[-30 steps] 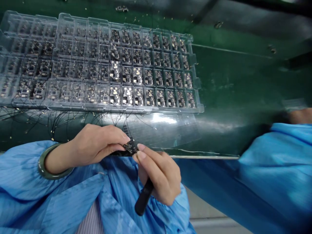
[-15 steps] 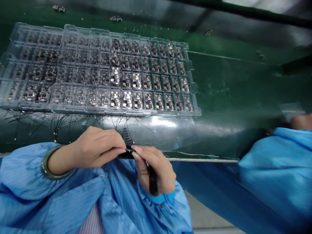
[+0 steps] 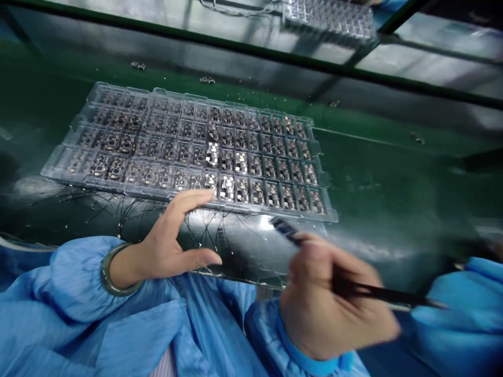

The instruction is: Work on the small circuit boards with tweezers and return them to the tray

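Head view: your left hand is wide open, with the thumb and the pointing finger well apart and nothing between them. Your right hand is closed, and its fingertips pinch a small dark board, which is a bit blurry. The board is up in front of your fingers, near the front edge of the right tray. A thin black tool is tucked in that same hand and sticks out toward the right. The right tray has rows of little boxes full of tiny boards, and the left tray next to it is full of them too. Thin black wires lie in front of the trays, some behind your left hand. Everything sits on a shiny green table. Another person's blue sleeve is at the far right.
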`<move>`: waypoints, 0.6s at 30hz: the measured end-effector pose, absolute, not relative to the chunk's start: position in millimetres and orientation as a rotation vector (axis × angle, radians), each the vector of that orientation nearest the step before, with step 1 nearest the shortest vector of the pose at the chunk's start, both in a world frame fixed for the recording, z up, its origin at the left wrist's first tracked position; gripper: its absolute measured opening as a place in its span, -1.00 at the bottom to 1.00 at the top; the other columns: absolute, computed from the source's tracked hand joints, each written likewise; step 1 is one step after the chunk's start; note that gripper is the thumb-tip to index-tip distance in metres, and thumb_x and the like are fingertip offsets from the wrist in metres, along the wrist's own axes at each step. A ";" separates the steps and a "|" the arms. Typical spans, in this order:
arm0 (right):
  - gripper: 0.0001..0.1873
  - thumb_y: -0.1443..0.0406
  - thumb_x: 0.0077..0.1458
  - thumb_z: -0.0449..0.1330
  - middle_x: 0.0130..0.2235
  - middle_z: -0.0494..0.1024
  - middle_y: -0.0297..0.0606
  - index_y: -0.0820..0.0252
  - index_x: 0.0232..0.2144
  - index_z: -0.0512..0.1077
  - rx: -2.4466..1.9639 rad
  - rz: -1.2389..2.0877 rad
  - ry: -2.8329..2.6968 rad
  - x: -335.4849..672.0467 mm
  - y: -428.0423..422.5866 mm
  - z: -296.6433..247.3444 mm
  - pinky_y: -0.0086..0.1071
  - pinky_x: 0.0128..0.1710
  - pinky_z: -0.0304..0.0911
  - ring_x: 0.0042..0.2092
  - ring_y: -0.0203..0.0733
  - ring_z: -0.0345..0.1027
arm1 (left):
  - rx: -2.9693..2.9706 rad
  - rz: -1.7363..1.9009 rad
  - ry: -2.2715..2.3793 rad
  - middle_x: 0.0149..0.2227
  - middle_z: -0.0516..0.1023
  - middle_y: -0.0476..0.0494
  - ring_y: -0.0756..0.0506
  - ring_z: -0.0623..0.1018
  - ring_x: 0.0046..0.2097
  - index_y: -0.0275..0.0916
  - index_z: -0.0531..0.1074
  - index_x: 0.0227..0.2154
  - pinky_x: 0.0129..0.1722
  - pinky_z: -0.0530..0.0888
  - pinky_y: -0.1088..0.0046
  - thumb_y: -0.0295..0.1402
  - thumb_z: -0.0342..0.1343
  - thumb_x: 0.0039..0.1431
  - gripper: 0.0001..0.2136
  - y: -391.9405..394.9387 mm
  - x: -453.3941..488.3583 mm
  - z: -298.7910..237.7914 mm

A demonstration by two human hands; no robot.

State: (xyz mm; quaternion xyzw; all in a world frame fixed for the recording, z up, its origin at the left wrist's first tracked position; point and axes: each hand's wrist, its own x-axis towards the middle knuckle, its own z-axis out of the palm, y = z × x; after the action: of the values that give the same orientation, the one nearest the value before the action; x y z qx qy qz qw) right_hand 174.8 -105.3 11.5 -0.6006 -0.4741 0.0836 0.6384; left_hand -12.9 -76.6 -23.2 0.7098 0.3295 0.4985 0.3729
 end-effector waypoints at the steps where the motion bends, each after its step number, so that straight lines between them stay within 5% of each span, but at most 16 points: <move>1: -0.88 0.34 0.08 0.30 -0.55 0.52 -0.35 0.05 -0.31 0.63 -1.351 0.022 -0.988 169.3 -97.1 18.5 -0.30 -0.56 0.27 -0.61 -0.28 0.30 | 1.784 1.342 0.918 0.12 0.36 -0.34 -0.24 0.37 0.18 -0.19 0.19 0.15 0.17 0.36 0.13 -0.25 0.25 0.12 -0.44 -76.8 -13.5 -25.3; 7: -0.71 0.37 0.16 0.22 -0.17 0.64 -0.34 0.06 -0.05 0.50 -1.113 -0.577 -1.470 150.1 -22.5 60.7 -0.32 -0.11 0.44 -0.14 -0.18 0.55 | 2.018 1.338 1.255 0.01 0.48 -0.25 -0.17 0.44 0.12 -0.21 0.31 0.02 0.14 0.37 0.13 -0.45 0.09 0.23 -0.70 -75.5 -12.7 -23.6; 10: -0.76 0.29 0.28 0.07 -0.29 0.64 -0.24 0.28 -0.18 0.51 -1.022 -0.862 -1.655 152.1 42.3 77.3 -0.35 -0.17 0.42 -0.23 -0.21 0.55 | 2.200 1.223 1.229 -0.05 0.52 -0.23 -0.19 0.45 0.10 -0.24 0.38 -0.13 0.11 0.38 0.11 -0.46 0.07 0.24 -0.84 -74.5 -10.5 -22.9; 18: -0.69 0.38 0.24 -0.02 -0.06 0.59 -0.10 0.23 -0.08 0.48 -1.445 -0.316 -2.492 115.1 154.4 31.4 -0.26 -0.13 0.27 -0.02 -0.04 0.44 | 2.252 1.105 1.178 -0.08 0.52 -0.21 -0.17 0.43 0.12 -0.26 0.41 -0.22 0.12 0.33 0.14 -0.49 0.02 0.27 -0.90 -74.2 -9.1 -27.4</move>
State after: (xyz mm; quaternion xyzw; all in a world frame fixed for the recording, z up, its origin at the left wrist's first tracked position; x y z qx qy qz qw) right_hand 115.1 154.4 31.4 -0.4950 -0.8535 -0.1082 0.1217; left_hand -9.1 -74.2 -27.4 0.7987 0.4179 0.3918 0.1841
